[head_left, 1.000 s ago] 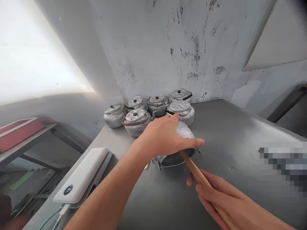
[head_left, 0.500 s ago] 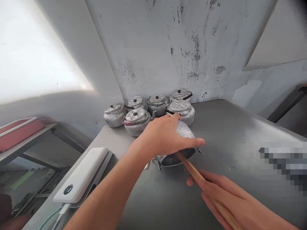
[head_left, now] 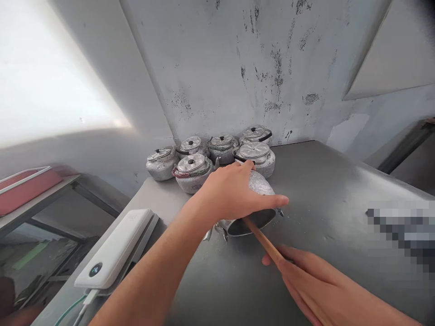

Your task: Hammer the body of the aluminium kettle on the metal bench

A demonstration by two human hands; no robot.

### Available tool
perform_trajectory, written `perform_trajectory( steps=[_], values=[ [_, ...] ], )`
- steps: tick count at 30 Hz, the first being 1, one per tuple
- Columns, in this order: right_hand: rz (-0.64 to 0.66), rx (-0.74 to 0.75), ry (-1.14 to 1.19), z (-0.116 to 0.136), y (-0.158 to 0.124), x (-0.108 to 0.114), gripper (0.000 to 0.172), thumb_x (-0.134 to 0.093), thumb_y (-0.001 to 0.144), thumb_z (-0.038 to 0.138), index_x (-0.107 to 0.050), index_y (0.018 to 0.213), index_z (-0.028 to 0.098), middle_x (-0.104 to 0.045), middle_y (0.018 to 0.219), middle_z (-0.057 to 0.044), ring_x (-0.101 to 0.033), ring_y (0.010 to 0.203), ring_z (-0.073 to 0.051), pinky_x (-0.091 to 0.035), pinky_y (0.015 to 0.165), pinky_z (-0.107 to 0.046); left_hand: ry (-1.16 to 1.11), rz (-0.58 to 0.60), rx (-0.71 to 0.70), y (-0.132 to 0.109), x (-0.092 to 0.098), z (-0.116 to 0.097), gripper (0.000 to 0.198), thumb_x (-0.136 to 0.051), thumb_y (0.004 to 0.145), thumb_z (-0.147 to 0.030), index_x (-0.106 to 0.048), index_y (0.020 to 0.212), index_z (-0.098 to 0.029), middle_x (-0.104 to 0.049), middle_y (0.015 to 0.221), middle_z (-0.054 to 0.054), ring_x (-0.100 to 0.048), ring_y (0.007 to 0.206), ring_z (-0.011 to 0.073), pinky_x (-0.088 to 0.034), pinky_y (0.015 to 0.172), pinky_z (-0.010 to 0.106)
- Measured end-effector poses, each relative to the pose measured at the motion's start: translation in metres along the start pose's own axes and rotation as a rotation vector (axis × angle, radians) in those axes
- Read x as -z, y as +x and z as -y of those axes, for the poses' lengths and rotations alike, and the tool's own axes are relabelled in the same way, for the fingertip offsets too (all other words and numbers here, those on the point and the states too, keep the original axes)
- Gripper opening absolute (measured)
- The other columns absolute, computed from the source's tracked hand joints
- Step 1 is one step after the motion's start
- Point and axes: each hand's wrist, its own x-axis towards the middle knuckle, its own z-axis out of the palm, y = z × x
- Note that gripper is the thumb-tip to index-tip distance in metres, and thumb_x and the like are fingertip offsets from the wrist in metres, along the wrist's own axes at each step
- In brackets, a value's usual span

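A lidless, dented aluminium kettle (head_left: 261,182) lies tilted on the table with its dark mouth facing me. Spread over its upper side, my left hand (head_left: 233,188) grips it with the thumb reaching across above the rim. My right hand (head_left: 314,276) is wrapped round a long wooden stick (head_left: 264,242). The far end of the stick goes into the kettle's mouth, so its tip is hidden. Part of the kettle's body is covered by my left hand.
Several lidded aluminium kettles stand behind, among them one with a red and green wrapped handle (head_left: 192,174). A white power bank (head_left: 113,249) with cables lies on the grey metal table (head_left: 316,181) at left. A stained wall (head_left: 210,68) closes off the back.
My right hand and the wooden stick have shifted slightly to the left within the kettle's mouth. My left hand stays on the kettle.
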Motion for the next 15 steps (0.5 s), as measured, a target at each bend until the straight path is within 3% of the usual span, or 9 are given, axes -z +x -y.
perform_trajectory(
  steps=[3,8,15],
  values=[
    [-0.058,0.057,-0.005,0.001,0.000,-0.002,0.045,-0.070,0.083,0.057,-0.075,0.116,0.026,-0.050,0.058,0.005,-0.050,0.054,-0.018,-0.048,0.054,-0.028,-0.005,-0.003,-0.005,0.000,0.000,0.001,0.092,-0.054,0.074,-0.092,-0.059,0.137,-0.024,-0.071,0.123,0.010,-0.065,0.109,0.0355,-0.049,0.075,0.036],
    [-0.045,0.116,-0.012,0.005,-0.002,-0.002,0.041,-0.070,0.083,0.049,-0.074,0.116,0.026,-0.052,0.057,0.005,-0.052,0.054,-0.018,-0.049,0.056,-0.028,-0.013,-0.003,-0.011,0.001,0.000,0.002,0.095,-0.053,0.075,-0.093,-0.058,0.140,-0.024,-0.070,0.127,0.010,-0.064,0.112,0.0359,-0.050,0.077,0.037],
    [0.138,0.156,-0.004,0.007,-0.004,0.011,0.028,-0.061,0.085,0.046,-0.067,0.100,0.024,-0.048,0.059,0.005,-0.041,0.060,-0.017,-0.039,0.060,-0.028,-0.016,0.002,0.001,0.002,0.000,0.003,0.095,-0.053,0.075,-0.092,-0.058,0.141,-0.024,-0.067,0.134,0.011,-0.063,0.116,0.0376,-0.051,0.079,0.039]
  ],
)
